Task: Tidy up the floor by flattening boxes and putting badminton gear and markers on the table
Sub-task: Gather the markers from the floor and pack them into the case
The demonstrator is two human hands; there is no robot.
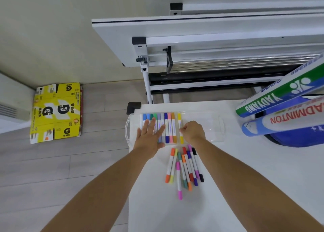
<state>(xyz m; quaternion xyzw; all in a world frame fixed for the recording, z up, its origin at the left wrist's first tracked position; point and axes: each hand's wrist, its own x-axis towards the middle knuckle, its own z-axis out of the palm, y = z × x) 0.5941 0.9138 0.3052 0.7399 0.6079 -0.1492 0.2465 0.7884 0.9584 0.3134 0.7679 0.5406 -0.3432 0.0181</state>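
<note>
**Markers at the desk's far left corner: status**

My left hand (150, 135) lies flat, fingers straight and spread, pressing on the row of markers (166, 126) in the clear case (215, 126). My right hand (192, 131) is curled, its fingertips pinching the yellow marker (179, 119) at the right end of that row. The two hands are apart, with several markers between them.

The case sits at the far left corner of the desk (245, 179), one handle overhanging the left edge. The loose markers (184, 166) lie in a heap on the desk just nearer to me than the case, close to the left edge.

At the far right edge, a green tube (280, 95) rests tilted over a blue-and-white tube (289, 119), with a blue bag (298, 140) under them.

The flattened yellow box (56, 112) lies on the floor (70, 170), well left of the desk, by the wall.
</note>
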